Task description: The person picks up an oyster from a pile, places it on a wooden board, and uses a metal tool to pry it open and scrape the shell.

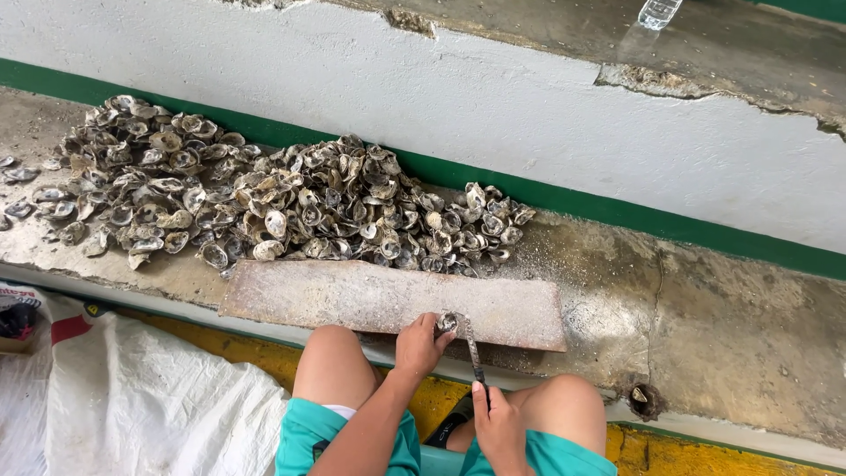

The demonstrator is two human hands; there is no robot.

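My left hand [421, 344] is curled around a small oyster shell [448, 323], pressing it down on the near edge of a flat rusty metal plate [370, 300]. My fingers hide most of the shell, so I can only see a little grey bit of it. My right hand [498, 427] is clenched around the handle of a thin knife [471, 348]. The handle is hidden inside my fist, and the blade points up to the shell and touches it. I cannot tell if the tip is inside the shell.

The plate lies on a rough, dirty concrete ledge [731, 335]. Just behind the plate, on the far side, is a big pile of empty oyster shells [264, 198] that spreads off to the left. One more dark shell [645, 401] sits alone at the near edge on the right. Behind the ledge is a white wall [493, 97] with a green stripe [617, 211] along the bottom. At the top, a clear plastic bottle [658, 12] is cut off. A white sack [141, 397] lies near on the left. My bare knees and green shorts [326, 441] are at the bottom.
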